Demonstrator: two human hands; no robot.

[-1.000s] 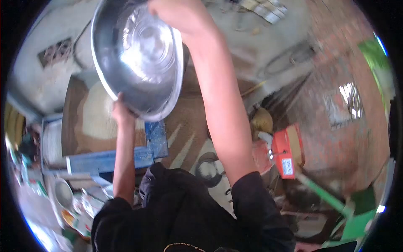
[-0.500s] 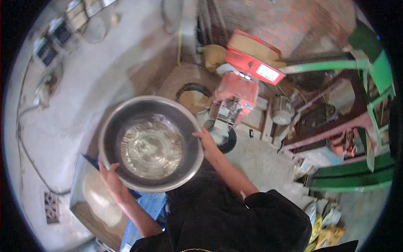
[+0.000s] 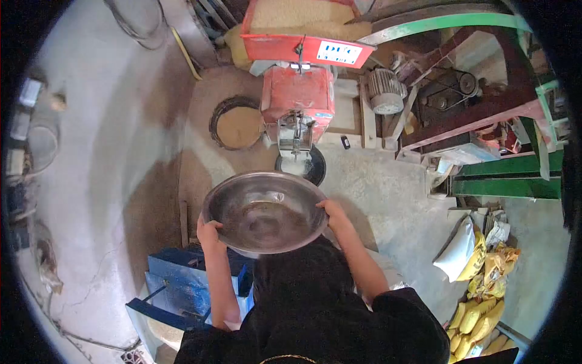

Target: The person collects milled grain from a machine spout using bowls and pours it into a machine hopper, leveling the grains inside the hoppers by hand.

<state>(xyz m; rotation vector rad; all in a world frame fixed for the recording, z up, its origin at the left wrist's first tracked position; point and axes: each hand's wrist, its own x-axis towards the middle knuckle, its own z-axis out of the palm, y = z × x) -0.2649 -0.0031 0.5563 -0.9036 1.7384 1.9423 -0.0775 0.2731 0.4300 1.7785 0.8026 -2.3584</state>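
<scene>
A wide steel basin (image 3: 267, 227) is held out before my body, its hollow inside facing up and toward me. My left hand (image 3: 210, 233) grips the left rim, with the thumb over the edge. On the opposite side, my right hand (image 3: 333, 210) is closed on the right rim. No contents can be made out in the basin. Beyond it stands a red milling machine (image 3: 298, 94), whose red hopper (image 3: 260, 48) holds pale grain. Under the machine's spout sits a black tub (image 3: 316, 167) with white grains in it.
A round black-rimmed container (image 3: 215, 124) of tan material stands left of the machine. A blue machine (image 3: 173, 276) is at lower left. To the right are a motor (image 3: 387, 91), a green frame (image 3: 509, 182) and yellow sacks (image 3: 479, 318). A small black object (image 3: 345, 142) lies on the floor.
The view has swung so the red machine is now straight ahead. The basin has tilted and now sits farther right in view, in front of the machine; both hands still hold it.
</scene>
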